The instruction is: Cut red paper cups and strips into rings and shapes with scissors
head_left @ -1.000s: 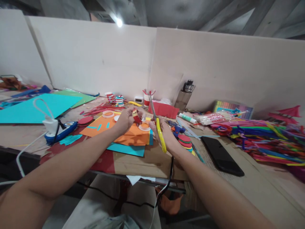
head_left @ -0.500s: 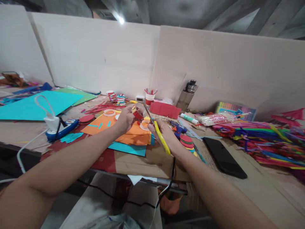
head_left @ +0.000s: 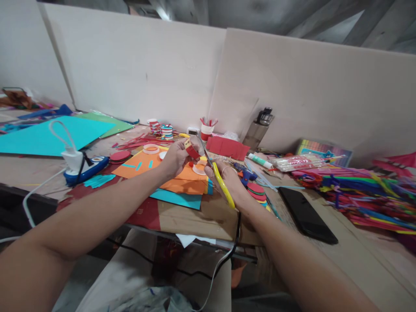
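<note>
My left hand [head_left: 177, 159] is closed on a small red paper ring [head_left: 192, 149] with a yellowish patch on it. In my right hand [head_left: 225, 175] are scissors [head_left: 223, 184] with yellow handles, their blades pointing up and away beside the ring. Whether the blades touch the ring I cannot tell. Beneath both hands lie orange sheets [head_left: 185, 187] over a turquoise sheet [head_left: 178, 199]. Pale rings [head_left: 151, 149] and short turquoise strips [head_left: 139, 166] rest on the orange sheets.
To the right lie a black phone [head_left: 307, 215], a glue stick [head_left: 260, 161], stacked coloured discs [head_left: 256, 189] and bundled pipe cleaners [head_left: 360, 184]. A bottle [head_left: 258, 130] leans by the white board. On the left, a blue power strip [head_left: 86, 170] with a white plug sits near a large turquoise sheet [head_left: 48, 135].
The view has shifted slightly, so the table items appear a little further right. Both hands keep their hold on the paper ring and the scissors, with hardly any other movement.
</note>
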The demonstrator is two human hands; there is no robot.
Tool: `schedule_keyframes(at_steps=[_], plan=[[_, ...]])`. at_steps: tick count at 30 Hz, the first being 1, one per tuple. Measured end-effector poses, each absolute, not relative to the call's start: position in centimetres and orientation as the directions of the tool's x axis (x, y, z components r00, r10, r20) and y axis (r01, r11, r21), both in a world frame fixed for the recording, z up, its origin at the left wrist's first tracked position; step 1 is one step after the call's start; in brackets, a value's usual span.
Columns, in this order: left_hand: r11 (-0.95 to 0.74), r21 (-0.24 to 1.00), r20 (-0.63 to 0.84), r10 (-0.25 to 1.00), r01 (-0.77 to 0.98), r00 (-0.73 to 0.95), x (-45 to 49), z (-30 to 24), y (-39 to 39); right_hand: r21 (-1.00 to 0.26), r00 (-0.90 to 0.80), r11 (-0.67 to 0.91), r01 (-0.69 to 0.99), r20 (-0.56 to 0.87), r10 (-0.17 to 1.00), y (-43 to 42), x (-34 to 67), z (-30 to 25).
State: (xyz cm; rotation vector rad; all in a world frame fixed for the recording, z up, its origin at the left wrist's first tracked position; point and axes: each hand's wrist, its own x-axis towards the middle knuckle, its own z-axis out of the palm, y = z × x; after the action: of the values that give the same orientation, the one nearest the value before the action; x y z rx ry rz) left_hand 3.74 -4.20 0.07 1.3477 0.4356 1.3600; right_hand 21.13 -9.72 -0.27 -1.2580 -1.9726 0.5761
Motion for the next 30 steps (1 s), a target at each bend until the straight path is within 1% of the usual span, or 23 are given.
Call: schedule_keyframes(at_steps=[5, 11, 22, 30], plan=[[-0.267, 0.843, 0.412, 0.879, -0.468, 0.239, 3.7, -0.5, -3.5, -0.705, -0.255, 0.405, 0.582, 0.315, 0.914, -9.6, 21.1, -0.4], [-0.209, 0.855, 0.354, 0.904, -0.475, 0.238, 3.6, -0.4, -3.4, -0.674, -0.267, 0.45, 0.586, 0.363, 0.893, -9.6, 21.1, -0.5], [-0.197, 0.859, 0.352, 0.898, -0.473, 0.265, 3.5, 0.3, -4.0, -0.664, -0.27, 0.443, 0.603, 0.353, 0.896, -10.0, 21.0, -0.3], [-0.157, 0.856, 0.329, 0.9, -0.492, 0.286, 3.5, 0.5, -3.8, -0.72, -0.258, 0.395, 0.571, 0.3, 0.918, -10.3, 20.8, 0.1]])
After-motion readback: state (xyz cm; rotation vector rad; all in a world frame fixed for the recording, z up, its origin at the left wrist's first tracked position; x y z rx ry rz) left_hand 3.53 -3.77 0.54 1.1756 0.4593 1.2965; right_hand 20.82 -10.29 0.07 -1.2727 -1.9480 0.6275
